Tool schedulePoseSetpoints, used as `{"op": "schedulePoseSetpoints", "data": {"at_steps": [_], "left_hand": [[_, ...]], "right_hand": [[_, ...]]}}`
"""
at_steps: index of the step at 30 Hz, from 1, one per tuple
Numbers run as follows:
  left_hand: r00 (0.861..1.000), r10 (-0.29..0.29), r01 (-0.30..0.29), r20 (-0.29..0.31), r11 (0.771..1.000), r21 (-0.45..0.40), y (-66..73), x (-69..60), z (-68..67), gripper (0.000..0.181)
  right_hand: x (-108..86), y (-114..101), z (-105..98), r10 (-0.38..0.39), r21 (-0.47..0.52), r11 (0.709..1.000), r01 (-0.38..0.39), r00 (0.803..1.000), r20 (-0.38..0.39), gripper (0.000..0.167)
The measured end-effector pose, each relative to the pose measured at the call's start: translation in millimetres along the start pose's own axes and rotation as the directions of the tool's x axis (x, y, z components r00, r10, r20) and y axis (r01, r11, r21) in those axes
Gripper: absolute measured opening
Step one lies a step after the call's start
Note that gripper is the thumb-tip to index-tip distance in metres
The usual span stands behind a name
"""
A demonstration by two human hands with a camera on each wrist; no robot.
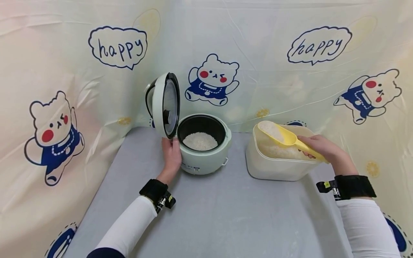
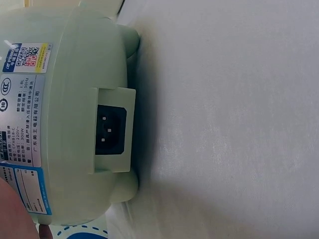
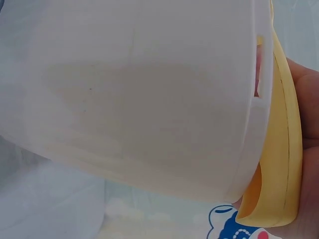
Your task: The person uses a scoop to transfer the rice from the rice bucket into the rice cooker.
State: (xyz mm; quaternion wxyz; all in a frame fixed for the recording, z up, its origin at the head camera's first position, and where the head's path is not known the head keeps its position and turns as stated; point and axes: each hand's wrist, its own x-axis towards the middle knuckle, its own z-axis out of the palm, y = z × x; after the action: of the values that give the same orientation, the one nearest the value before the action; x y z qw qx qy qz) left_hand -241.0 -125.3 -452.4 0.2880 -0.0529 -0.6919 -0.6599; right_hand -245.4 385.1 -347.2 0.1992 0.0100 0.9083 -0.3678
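A pale green rice cooker (image 1: 203, 163) stands with its lid (image 1: 161, 104) raised on the left; white rice (image 1: 200, 141) lies in its dark inner pot. My left hand (image 1: 171, 154) rests against the cooker's left side below the lid, its fingertips partly hidden. In the left wrist view, part of that hand shows at the cooker's labelled side (image 2: 75, 124). Over a white rice bin (image 1: 274, 168), my right hand (image 1: 321, 145) grips a yellow scoop (image 1: 292, 139) by its handle. Rice (image 1: 271, 129) heaps in the scoop, and more rice (image 1: 274, 149) lies in the bin.
Both containers stand on a grey-covered table (image 1: 213, 215), with a gap between them. A printed curtain (image 1: 258, 86) hangs close behind and at the sides. A power socket (image 2: 110, 129) sits low on the cooker, with no cord in it.
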Motion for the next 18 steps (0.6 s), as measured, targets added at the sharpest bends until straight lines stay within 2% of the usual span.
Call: {"op": "schedulePoseSetpoints", "data": {"at_steps": [4, 8, 15, 18], "left_hand": [[1.000, -0.008, 0.008, 0.006, 1.000, 0.024, 16.4, -3.2, -0.2, 0.054], [1.000, -0.012, 0.011, 0.002, 0.999, 0.033, 14.3, -2.6, 0.3, 0.054], [1.000, -0.005, 0.005, -0.017, 1.000, 0.018, -23.7, 4.1, 1.0, 0.056], [1.000, -0.007, 0.007, -0.014, 0.999, 0.031, -27.2, 4.4, 0.7, 0.057]], "right_hand": [[0.9, -1, -1, -0.012, -0.002, 1.000, 0.012, 1.000, 0.000, 0.059], [1.5, -9, -1, -0.019, -0.023, 1.000, 0.018, 1.000, -0.006, 0.060], [4.6, -31, 5, -0.100, -0.037, 0.994, 0.100, 0.995, 0.010, 0.059], [8.1, -43, 9, -0.128, -0.045, 0.991, 0.128, 0.992, 0.004, 0.057]]}}
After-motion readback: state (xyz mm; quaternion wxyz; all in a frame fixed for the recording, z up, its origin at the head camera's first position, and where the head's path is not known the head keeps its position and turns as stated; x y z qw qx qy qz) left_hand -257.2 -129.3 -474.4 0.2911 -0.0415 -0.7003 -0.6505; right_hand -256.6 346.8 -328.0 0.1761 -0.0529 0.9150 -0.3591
